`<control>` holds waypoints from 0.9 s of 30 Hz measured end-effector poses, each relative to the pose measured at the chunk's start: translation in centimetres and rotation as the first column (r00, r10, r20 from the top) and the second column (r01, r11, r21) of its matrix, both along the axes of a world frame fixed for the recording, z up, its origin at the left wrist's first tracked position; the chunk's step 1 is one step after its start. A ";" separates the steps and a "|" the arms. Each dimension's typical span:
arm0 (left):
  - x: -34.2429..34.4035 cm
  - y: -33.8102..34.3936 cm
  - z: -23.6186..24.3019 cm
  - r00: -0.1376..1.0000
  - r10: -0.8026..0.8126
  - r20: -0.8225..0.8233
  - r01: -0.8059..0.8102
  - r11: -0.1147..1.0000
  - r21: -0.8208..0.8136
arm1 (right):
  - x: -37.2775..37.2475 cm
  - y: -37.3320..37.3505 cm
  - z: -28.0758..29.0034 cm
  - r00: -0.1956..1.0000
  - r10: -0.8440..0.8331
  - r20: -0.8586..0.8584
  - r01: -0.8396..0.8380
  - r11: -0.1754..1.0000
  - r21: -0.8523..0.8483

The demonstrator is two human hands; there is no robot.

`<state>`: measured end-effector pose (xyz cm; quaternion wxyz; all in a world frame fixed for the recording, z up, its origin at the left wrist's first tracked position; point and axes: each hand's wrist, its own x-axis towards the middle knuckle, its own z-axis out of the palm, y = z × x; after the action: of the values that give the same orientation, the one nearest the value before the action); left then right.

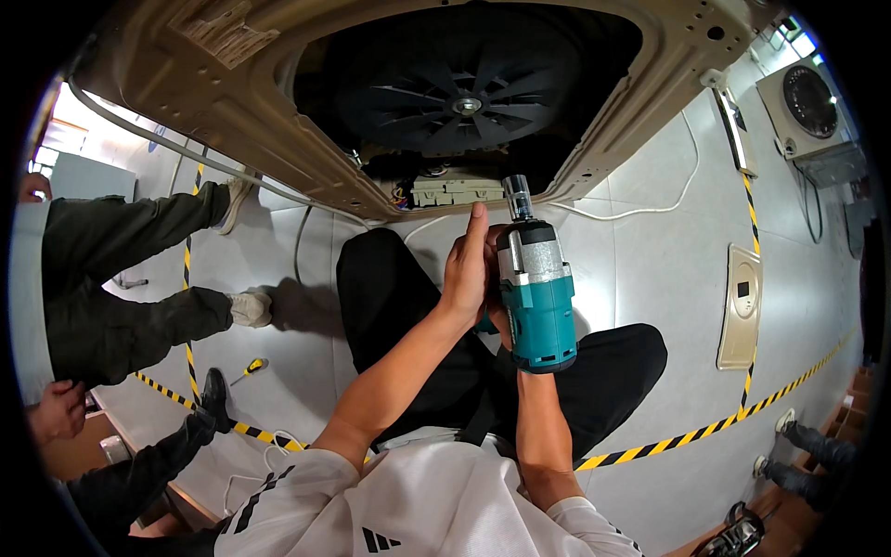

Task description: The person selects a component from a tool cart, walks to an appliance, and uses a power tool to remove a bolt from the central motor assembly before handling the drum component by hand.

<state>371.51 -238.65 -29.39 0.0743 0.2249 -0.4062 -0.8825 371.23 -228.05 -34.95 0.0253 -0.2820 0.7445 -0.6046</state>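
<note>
teal impact wrench (541, 320) sits above clasping right grip (502, 325); left grip (467, 271) alongside, closure unclear.

Glare burns beyond both far corners of the bright floor (659, 278); the tan cabinet (264, 116) is dark inside; striped tape (664, 446) bows toward the black fisheye rim.
</note>
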 end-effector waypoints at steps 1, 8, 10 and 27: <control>-0.1 0.1 0.4 1.000 0.012 -0.003 -0.012 1.000 0.002 | 0.0 -0.2 -0.8 0.997 0.006 0.076 -0.002 0.998 -0.058; -1.4 -2.0 0.4 0.999 0.022 0.041 -0.021 0.999 -0.040 | -1.8 -1.9 -2.3 0.997 0.066 0.026 -0.068 0.996 0.057; -2.3 -3.1 0.4 1.000 -0.016 0.022 0.017 0.999 -0.043 | -2.0 -2.8 -2.0 0.959 0.128 0.253 -0.065 0.967 -0.245; -6.9 -8.1 0.2 0.997 -0.028 -0.065 0.040 0.981 0.190 | -6.4 -6.9 -5.1 0.979 0.189 -0.080 -0.195 0.978 -0.068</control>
<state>364.66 -246.79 -29.20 0.0499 0.1964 -0.3207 -0.9253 364.84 -234.99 -40.06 0.0458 -0.3751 0.6909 -0.6163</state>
